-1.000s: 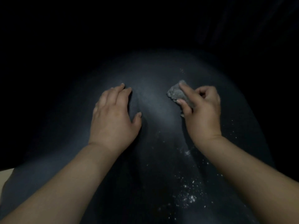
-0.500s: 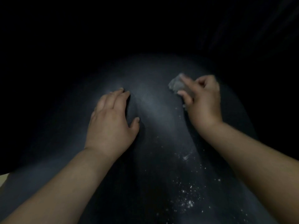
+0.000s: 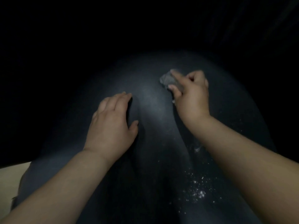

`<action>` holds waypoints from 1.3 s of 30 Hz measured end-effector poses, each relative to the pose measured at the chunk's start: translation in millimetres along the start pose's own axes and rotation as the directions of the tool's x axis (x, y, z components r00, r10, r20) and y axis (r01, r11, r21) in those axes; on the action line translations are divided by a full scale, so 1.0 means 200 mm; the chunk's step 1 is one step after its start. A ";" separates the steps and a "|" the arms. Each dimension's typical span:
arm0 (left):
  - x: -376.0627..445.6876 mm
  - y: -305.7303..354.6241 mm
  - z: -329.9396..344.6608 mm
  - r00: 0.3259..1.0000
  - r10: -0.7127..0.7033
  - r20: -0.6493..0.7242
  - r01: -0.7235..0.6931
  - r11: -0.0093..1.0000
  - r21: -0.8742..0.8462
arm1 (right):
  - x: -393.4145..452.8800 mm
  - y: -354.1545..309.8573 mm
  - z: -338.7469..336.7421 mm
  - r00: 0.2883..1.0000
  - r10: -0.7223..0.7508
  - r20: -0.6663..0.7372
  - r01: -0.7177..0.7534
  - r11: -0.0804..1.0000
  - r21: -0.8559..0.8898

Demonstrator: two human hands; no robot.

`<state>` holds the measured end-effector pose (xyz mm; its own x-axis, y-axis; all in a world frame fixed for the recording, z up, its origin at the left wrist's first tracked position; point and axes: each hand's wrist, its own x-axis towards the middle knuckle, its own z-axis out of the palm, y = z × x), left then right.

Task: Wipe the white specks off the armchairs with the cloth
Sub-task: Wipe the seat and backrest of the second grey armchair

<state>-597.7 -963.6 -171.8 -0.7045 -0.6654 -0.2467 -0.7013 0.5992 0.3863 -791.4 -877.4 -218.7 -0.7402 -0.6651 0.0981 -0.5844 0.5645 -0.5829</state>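
Note:
A dark rounded armchair surface [image 3: 152, 107] fills the middle of the view, lit faintly down its centre. My right hand [image 3: 191, 96] presses a small bunched grey cloth [image 3: 168, 80] against its far right part, fingers closed over the cloth. My left hand [image 3: 113, 125] lies flat on the fabric to the left, fingers together and thumb spread, holding nothing. White specks [image 3: 199, 193] are scattered on the near right of the surface, below my right forearm, with a small smear [image 3: 197, 149] beside the arm.
The surroundings beyond the armchair are almost black and show no detail. A pale strip of floor [image 3: 9, 180] shows at the lower left edge.
My right hand has slid the cloth away from me, up the fabric. My left hand has stayed flat in about the same place.

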 end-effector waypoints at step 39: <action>-0.25 0.16 0.11 0.994 0.082 0.072 -0.084 0.996 0.024 | -0.61 0.18 -0.28 0.990 0.086 -0.114 -0.101 0.986 -0.135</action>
<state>-587.1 -901.2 -167.4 -0.7659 -0.5802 -0.2769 -0.6417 0.6637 0.3844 -740.2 -747.9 -207.3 -0.8206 -0.5543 0.1388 -0.5461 0.6893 -0.4760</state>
